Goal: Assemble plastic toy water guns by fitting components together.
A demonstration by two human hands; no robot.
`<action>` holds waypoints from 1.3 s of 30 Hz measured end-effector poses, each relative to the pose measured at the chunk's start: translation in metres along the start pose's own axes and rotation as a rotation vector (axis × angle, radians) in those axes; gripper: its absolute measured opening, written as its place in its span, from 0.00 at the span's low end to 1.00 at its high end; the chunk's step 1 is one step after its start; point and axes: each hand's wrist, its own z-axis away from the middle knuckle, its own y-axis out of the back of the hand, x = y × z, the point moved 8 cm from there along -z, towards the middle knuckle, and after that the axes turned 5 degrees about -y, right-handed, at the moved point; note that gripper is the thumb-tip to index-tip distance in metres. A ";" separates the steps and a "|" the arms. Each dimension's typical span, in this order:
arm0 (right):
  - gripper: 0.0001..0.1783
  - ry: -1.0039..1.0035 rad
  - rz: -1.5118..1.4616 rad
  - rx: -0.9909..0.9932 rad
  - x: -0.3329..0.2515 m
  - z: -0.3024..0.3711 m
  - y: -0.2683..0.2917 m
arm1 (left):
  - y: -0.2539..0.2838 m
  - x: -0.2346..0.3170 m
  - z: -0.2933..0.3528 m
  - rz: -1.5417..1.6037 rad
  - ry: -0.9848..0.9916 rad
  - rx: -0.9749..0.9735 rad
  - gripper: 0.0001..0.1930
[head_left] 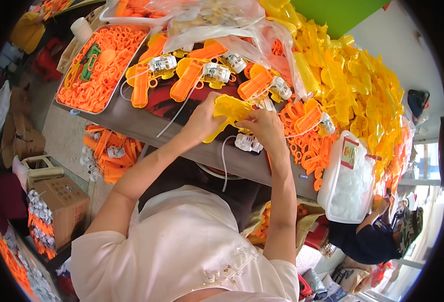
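Note:
A yellow see-through plastic toy gun half-shell (228,107) is held up over the front of the table between my two hands. My left hand (205,121) is closed on its left edge. On its right side, the fingers of my right hand (263,126) pinch it; anything small between those fingertips is hidden. Just under my right hand lies a white module (248,143) with a thin white wire hanging over the table edge. Beyond my hands sit several yellow half-shells fitted with orange pieces (187,80) and white wired modules (216,73).
At left stands a metal tray of small orange rings (106,65) with green-handled cutters (88,63). Yellow shells (355,85) are heaped at right, near loose orange parts (307,146). A white tub of clear pieces (350,183) overhangs the right corner. Another person (368,236) works at far right.

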 end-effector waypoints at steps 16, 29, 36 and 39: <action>0.22 -0.154 0.207 0.577 0.073 0.134 0.000 | -0.022 0.040 0.012 -0.530 -0.431 0.162 0.10; 0.06 0.105 -0.376 0.712 0.038 0.061 0.064 | -0.034 0.046 0.009 -0.534 -0.355 0.208 0.07; 0.13 -0.030 -0.667 0.191 0.081 0.024 0.041 | -0.039 0.042 0.004 -0.647 -0.357 0.229 0.09; 0.14 -0.243 -0.822 0.086 0.083 0.041 0.037 | -0.030 0.051 0.013 -0.633 -0.422 0.251 0.12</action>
